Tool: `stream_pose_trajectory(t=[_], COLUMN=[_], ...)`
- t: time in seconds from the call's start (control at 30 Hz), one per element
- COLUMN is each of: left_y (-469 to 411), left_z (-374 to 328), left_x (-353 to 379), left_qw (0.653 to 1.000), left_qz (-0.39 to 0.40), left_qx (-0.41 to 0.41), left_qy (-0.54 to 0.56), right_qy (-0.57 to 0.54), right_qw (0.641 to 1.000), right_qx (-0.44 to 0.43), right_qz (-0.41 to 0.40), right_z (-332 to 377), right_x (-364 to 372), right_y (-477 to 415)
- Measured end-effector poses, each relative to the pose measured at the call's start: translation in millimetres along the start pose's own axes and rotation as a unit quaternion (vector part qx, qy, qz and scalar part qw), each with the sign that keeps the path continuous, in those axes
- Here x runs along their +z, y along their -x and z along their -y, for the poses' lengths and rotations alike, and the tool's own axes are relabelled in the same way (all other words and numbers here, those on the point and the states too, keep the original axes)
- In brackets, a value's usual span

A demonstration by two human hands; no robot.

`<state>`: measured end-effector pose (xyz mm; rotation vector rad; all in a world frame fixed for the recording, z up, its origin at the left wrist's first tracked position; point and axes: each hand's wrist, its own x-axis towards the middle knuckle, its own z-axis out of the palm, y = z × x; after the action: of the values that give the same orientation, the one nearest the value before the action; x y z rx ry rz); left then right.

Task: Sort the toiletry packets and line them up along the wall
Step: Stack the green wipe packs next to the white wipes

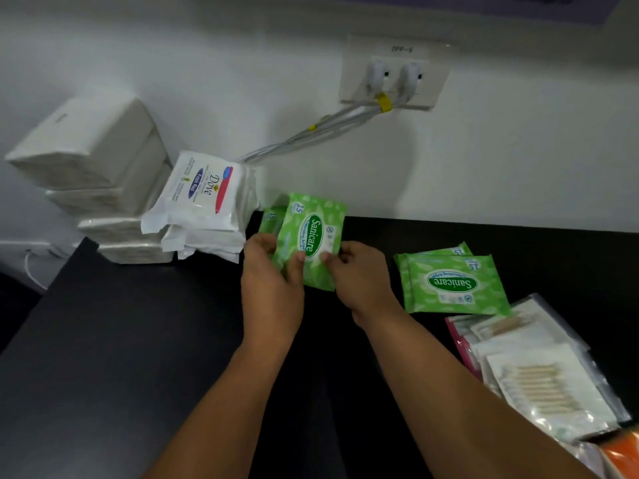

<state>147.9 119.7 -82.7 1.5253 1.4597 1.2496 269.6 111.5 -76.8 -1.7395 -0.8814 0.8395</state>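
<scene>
Fingers [299,261] of the left hand [273,271] and the thumb of the right hand [359,276] pinch the lower half of a green Sanicare wipes packet [313,233], one hand at each side, and hold it on end close to the back edge of the surface [138,340], about midway along the wall [501,160]; whether its lower edge touches the surface I cannot tell. It looks light, soft and floppy, with slick film that may slide under the fingers, so a hold across both side seams seems surer than one on the printed face. Its green oval reads "Sanicare" and a corner reads "15". Just behind it, to the left, a second green packet [271,218] stands by the wall. Left again, toward the back-left corner, white Dove packets [204,197] lie stacked, the top one tilted; "Dove" is plain, the purple oval beneath it too small to be sure of. Beside them rises a stack of plain white tissue packs [93,160]. To the right, two flat Sanicare packets [453,286] overlap, lettering upside down. Toward the right edge lie clear bags of cotton swabs [532,371]. A wall socket [394,77] above carries a blurred label.
</scene>
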Motion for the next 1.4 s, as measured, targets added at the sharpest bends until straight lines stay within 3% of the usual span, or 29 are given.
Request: stream_pose_trajectory(t=[0.2,0.37,0.6,0.73,0.83,0.93,1.03,1.2,1.4], left_y=[5.4,3.0,1.5,5.3,12.0,12.8,9.6,7.1,5.7], left_z=[26.2,35.5,40.3,37.4,25.7,6.4,-10.1,-26.8,-47.5], left_x=[-6.4,-3.9,0.9,0.8,7.1,22.4,45.6,87.0,121.5], left_qw=[0.986,0.979,0.973,0.972,0.970,0.976,0.974,0.938,0.864], left_qz=[0.006,0.002,0.007,0.014,0.016,0.038,0.081,0.230,0.417], left_qx=[0.103,0.106,0.095,0.121,0.184,0.183,0.191,0.225,0.207], left_qy=[-0.128,-0.175,-0.209,-0.199,-0.157,-0.113,-0.095,-0.127,-0.191], right_qy=[0.053,0.137,0.176,0.153,0.133,0.155,0.175,0.290,0.375], right_qw=[0.998,0.988,0.982,0.986,0.988,0.983,0.974,0.939,0.921], right_qx=[-0.005,-0.061,-0.066,-0.071,-0.058,-0.101,-0.139,-0.163,-0.067], right_qz=[-0.016,-0.023,-0.006,0.012,0.050,0.017,-0.029,-0.086,-0.081], right_z=[-5.8,-4.7,-4.9,-1.2,2.3,6.3,13.6,7.8,-15.4], right_x=[17.8,27.1,29.1,22.2,4.0,-28.4,-70.4,-143.6,-196.0], right_y=[-17.3,-18.6,-23.6,-17.1,-7.9,0.0,5.4,10.6,12.0])
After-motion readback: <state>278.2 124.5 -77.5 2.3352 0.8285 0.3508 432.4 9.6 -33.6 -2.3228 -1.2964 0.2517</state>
